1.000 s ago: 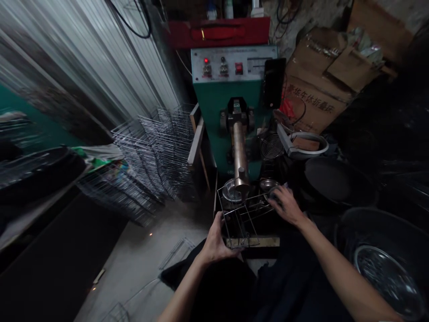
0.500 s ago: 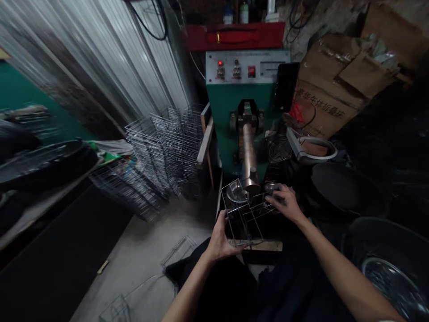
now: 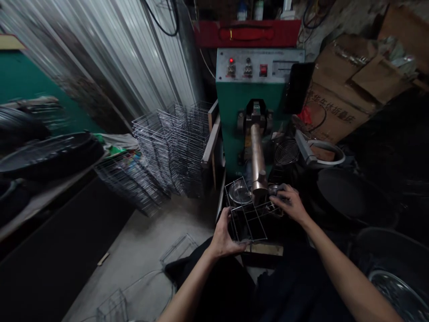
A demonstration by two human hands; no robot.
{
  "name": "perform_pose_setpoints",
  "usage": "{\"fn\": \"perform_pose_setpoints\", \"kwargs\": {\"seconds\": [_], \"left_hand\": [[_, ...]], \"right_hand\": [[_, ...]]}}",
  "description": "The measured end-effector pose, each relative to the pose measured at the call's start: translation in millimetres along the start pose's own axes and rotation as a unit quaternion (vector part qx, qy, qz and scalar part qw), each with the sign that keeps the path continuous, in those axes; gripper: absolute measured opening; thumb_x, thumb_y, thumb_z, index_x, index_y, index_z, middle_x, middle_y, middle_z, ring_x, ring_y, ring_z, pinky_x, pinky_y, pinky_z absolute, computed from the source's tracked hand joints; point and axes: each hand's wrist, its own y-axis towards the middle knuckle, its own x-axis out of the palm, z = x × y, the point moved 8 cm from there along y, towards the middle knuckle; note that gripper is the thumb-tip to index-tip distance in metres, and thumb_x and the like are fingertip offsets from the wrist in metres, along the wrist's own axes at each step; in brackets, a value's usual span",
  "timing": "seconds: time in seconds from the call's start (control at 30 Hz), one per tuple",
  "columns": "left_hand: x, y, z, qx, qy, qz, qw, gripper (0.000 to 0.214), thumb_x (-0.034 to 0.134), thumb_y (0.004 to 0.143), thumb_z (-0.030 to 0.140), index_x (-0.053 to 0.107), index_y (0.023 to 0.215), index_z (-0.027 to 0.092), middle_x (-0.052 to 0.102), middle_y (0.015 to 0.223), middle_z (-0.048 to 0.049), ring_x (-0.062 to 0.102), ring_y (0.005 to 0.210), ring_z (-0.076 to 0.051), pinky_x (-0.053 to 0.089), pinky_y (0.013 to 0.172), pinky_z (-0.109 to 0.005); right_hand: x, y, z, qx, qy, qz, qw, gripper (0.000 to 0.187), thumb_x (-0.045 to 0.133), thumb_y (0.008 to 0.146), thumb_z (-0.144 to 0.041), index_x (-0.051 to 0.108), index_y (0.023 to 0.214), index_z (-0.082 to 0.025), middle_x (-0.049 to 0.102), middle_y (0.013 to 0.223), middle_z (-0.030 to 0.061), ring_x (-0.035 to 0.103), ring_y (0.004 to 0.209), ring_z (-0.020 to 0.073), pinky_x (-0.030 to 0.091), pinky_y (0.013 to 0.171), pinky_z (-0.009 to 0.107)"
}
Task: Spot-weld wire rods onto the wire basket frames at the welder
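Observation:
Both my hands work at a wire rack [image 3: 247, 206] in front of a green machine [image 3: 241, 112]. My left hand [image 3: 224, 235] grips the rack's near side. My right hand [image 3: 290, 203] lies over a small metal dish [image 3: 275, 190] at the rack's right end. Another shallow metal dish [image 3: 239, 192] sits inside the rack's far left part. A copper-coloured cylinder [image 3: 257, 154] reaches from the machine down to the rack, its end just above the wires. The lower part of the rack is dark and hard to see.
Several stacks of wire racks [image 3: 174, 152] stand left of the machine, beside a corrugated metal wall [image 3: 110, 58]. Cardboard boxes [image 3: 342, 94] lie behind large black round pans [image 3: 348, 197]. A loose wire rack [image 3: 178, 250] lies on the concrete floor.
The wire rack has shifted away from me toward the machine, lifting off the wooden strip below it. The whole scene has slid right in view as my head turned left.

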Motion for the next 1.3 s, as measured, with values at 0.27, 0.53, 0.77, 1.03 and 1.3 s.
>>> {"fn": "perform_pose_setpoints", "kwargs": {"seconds": [0.27,0.53,0.77,1.03,1.3], "left_hand": [[-0.3,6.2,-6.8,-0.027,0.013,-0.009,0.999,0.106,0.089,0.054,0.028,0.034,0.146,0.022,0.051,0.138,-0.0135,0.056,0.130,-0.038,0.048,0.115,-0.059],[-1.0,14.5,-3.3,-0.008,0.030,-0.018,0.999,0.098,0.088,0.057,0.033,0.041,0.142,0.021,0.056,0.131,-0.0117,0.060,0.123,-0.034,0.052,0.110,-0.055],[1.6,-20.9,16.0,-0.036,-0.008,0.001,0.999,0.095,0.087,0.057,0.031,0.041,0.139,0.023,0.057,0.130,-0.0106,0.062,0.119,-0.034,0.054,0.107,-0.054],[32.2,-134.4,22.1,-0.230,-0.284,0.076,0.928,0.081,0.083,0.068,0.062,0.048,0.131,0.026,0.060,0.125,-0.0126,0.065,0.115,-0.035,0.059,0.094,-0.050],[53.2,-221.7,32.9,-0.293,-0.283,0.051,0.912,0.051,0.060,0.082,0.077,0.069,0.115,0.039,0.074,0.114,-0.0126,0.076,0.107,-0.036,0.064,0.081,-0.055]], "right_hand": [[-1.4,4.6,2.6,-0.010,-0.003,0.002,1.000,0.047,0.063,0.096,-0.061,0.068,0.070,-0.022,0.065,0.090,0.0063,0.061,0.089,0.0230,0.045,0.080,0.036],[-3.7,7.7,0.7,-0.001,0.022,0.015,1.000,0.047,0.068,0.093,-0.060,0.064,0.065,-0.022,0.066,0.089,0.0058,0.062,0.088,0.0226,0.045,0.080,0.035],[-25.5,-38.0,33.9,0.128,0.075,0.071,0.986,0.041,0.054,0.098,-0.063,0.064,0.099,-0.023,0.071,0.099,0.0064,0.066,0.092,0.0237,0.052,0.082,0.034],[-71.6,-166.5,47.3,0.256,-0.098,0.114,0.955,0.062,0.035,0.101,-0.062,0.061,0.142,-0.022,0.074,0.127,0.0141,0.071,0.116,0.0320,0.058,0.095,0.044],[-113.3,-123.8,-20.0,0.124,-0.118,0.079,0.982,0.044,0.048,0.097,-0.048,0.079,0.115,-0.022,0.081,0.105,0.0110,0.077,0.095,0.0306,0.060,0.081,0.037]]}}
